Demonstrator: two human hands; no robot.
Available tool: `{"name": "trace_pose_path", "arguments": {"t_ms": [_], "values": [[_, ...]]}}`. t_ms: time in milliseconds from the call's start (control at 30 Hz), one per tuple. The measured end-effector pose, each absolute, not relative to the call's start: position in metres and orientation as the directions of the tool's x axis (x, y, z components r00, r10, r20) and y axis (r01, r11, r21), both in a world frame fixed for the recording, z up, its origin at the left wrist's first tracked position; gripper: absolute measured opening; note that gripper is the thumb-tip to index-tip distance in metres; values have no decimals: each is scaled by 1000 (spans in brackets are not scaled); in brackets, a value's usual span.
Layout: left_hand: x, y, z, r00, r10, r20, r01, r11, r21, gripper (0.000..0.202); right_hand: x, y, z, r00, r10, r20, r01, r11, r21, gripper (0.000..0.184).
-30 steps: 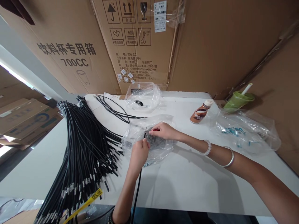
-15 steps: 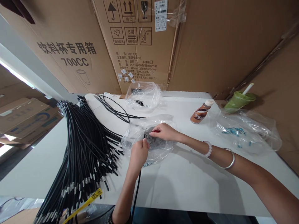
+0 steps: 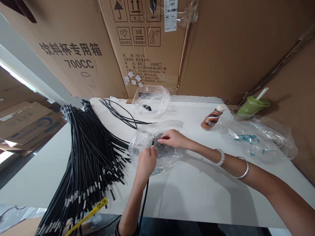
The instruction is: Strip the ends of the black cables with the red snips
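1. The black cable point(image 3: 144, 200) in your grasp has its upper end poking a little way past your fingers, over the clear bag in the middle of the table; its length runs down beside your forearm and over the near edge.
2. Your left hand point(image 3: 147, 161) has its fingers curled closed around the cable just below that end, the thumb along its side.
3. Your right hand point(image 3: 174, 139) pinches a small red item point(image 3: 165, 138) between thumb and fingers, just right of the cable's end; a thin, pale piece shows by that end, too small to make out.
4. Beneath both hands lies the clear bag point(image 3: 172, 163), with a grey, tangled-looking mass point(image 3: 160, 149) inside.
5. To your left, a thick bundle of black cables point(image 3: 86, 157) fans across the table, with a yellow strip point(image 3: 92, 213) at its lower end.
6. Beyond the clear bag are a few loose cables point(image 3: 120, 115) and a second bag point(image 3: 159, 100) with small black pieces.
7. On your right, a brown bottle point(image 3: 211, 120), a green cup point(image 3: 253, 106) and another bag point(image 3: 270, 141) with teal markings share the white table point(image 3: 204, 196).
8. Printed cardboard point(image 3: 152, 59) walls off the far side; more cartons point(image 3: 31, 123) sit off to the left.
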State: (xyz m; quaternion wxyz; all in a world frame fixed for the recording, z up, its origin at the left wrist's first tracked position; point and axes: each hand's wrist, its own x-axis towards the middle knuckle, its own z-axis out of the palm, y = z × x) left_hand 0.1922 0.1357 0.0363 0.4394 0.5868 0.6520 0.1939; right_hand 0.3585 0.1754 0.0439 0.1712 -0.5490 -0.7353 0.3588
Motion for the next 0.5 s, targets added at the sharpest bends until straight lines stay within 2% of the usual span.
{"name": "trace_pose_path", "arguments": {"t_ms": [267, 400, 500], "values": [[190, 137, 32, 70, 928, -366, 514, 281, 810, 27, 357, 175, 50, -323, 940, -112, 669, 144, -729, 40], [186, 142, 13, 78, 919, -386, 364, 334, 869, 29, 358, 172, 47, -312, 946, -85, 636, 142, -758, 42], [184, 143, -4, 82, 932, -352, 188, 332, 924, 28, 358, 169, 43, -308, 949, -71, 621, 143, -771, 42]]}}
